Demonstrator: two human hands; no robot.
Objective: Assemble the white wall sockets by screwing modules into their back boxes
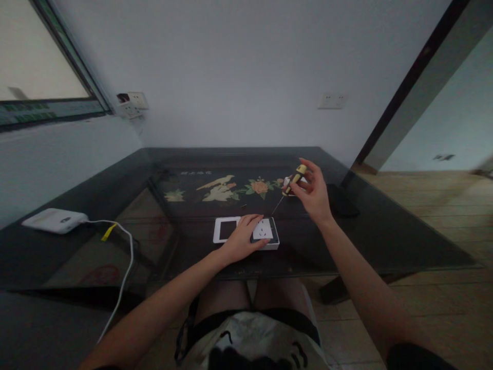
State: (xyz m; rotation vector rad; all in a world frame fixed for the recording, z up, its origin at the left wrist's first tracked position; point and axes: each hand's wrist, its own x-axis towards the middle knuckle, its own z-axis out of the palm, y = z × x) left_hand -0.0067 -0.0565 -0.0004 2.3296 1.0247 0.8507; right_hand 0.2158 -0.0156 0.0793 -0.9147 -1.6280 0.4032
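A white wall socket (263, 229) with a dark border lies on a white box near the table's front edge. My left hand (244, 237) grips its left side, thumb at the front and fingers at the back. Just left of it rests a white square frame (217, 230), partly behind that hand. My right hand (313, 191) holds a yellow and black screwdriver (295, 180) by the handle, its thin shaft slanting down to the left, with the tip near the socket's back right corner. Behind the screwdriver is a white object, mostly hidden. A small screw-like piece (243, 206) lies behind the frame.
The dark glass-topped table (185, 257) bears a painted bird and flowers. A white device (57, 220) with a white cable (131, 252) lies at the left. A dark flat object (344, 201) sits right of my right hand. Wall sockets (332, 100) are on the back wall.
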